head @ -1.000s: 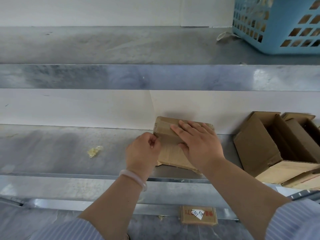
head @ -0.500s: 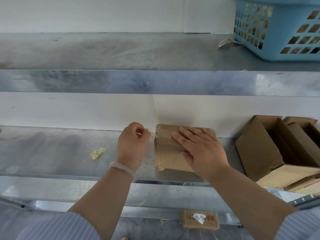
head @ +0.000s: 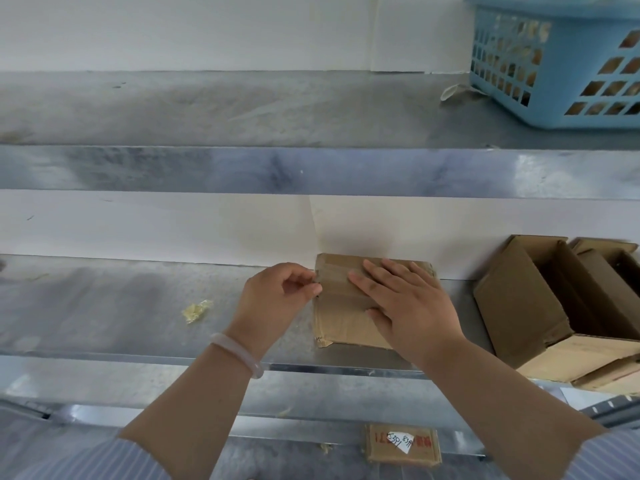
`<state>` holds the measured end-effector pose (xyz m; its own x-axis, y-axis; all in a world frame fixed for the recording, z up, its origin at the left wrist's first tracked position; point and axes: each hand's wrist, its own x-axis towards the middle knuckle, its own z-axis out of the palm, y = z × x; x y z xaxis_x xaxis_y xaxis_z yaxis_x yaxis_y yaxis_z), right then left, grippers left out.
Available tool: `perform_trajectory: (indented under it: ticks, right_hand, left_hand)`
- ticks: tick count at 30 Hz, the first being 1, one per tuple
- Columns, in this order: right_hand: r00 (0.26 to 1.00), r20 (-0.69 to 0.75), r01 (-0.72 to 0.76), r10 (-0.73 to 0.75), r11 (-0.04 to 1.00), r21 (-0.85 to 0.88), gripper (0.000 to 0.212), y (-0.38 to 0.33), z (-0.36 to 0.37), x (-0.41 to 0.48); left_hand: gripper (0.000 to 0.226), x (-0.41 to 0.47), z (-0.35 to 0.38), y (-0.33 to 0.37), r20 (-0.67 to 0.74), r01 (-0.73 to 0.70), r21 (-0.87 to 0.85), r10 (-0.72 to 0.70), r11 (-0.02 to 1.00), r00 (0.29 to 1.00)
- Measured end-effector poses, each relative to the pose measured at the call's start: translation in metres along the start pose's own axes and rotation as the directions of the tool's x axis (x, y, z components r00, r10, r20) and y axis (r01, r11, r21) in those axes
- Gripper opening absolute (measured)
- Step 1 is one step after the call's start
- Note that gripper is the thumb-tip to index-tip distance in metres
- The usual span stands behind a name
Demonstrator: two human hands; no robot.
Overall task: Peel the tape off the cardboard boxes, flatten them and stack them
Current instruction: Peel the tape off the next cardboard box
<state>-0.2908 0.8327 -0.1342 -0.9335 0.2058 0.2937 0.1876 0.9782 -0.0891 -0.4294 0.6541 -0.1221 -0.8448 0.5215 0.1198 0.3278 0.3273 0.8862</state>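
A small brown cardboard box (head: 341, 323) lies flat on the middle metal shelf (head: 104, 306), against the white back wall. A strip of tape (head: 337, 284) runs across its top. My right hand (head: 405, 303) presses flat on the box with straight fingers. At the box's left edge, my left hand (head: 277, 303) has its fingers curled, and its thumb and forefinger pinch the end of the tape.
A crumpled wad of tape (head: 195, 310) lies on the shelf to the left. Two open cardboard boxes (head: 519, 306) stand at the right. A blue plastic basket (head: 561, 64) sits on the upper shelf (head: 242, 171). Another small box (head: 401, 445) lies below.
My left hand drew away to the left of the box, then came back to its left edge. My right hand stayed pressed on the box.
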Motion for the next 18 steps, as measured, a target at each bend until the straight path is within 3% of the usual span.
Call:
perform_trajectory:
  ticks: [6, 9, 12, 18]
  right_hand:
    - [0.999, 0.030, 0.010, -0.010, 1.000, 0.007, 0.059, 0.001, 0.000, -0.001]
    - [0.998, 0.064, -0.001, 0.001, 1.000, 0.003, 0.058, 0.001, -0.001, 0.000]
    - [0.995, 0.100, -0.009, 0.008, 1.000, 0.008, 0.050, 0.004, -0.002, 0.004]
    - [0.995, 0.089, -0.045, 0.035, 0.993, 0.113, 0.046, 0.011, -0.005, 0.010]
  left_hand:
    - [0.013, 0.011, -0.003, 0.002, 0.042, -0.010, 0.141, 0.004, 0.990, 0.999]
    - [0.014, 0.008, 0.008, -0.001, -0.094, 0.042, 0.110, -0.032, 0.993, 0.995]
    - [0.016, 0.002, 0.019, -0.001, -0.193, 0.087, -0.031, -0.091, 0.996, 0.977]
    - [0.012, 0.001, 0.009, -0.001, -0.131, -0.059, 0.121, 0.075, 0.991, 0.989]
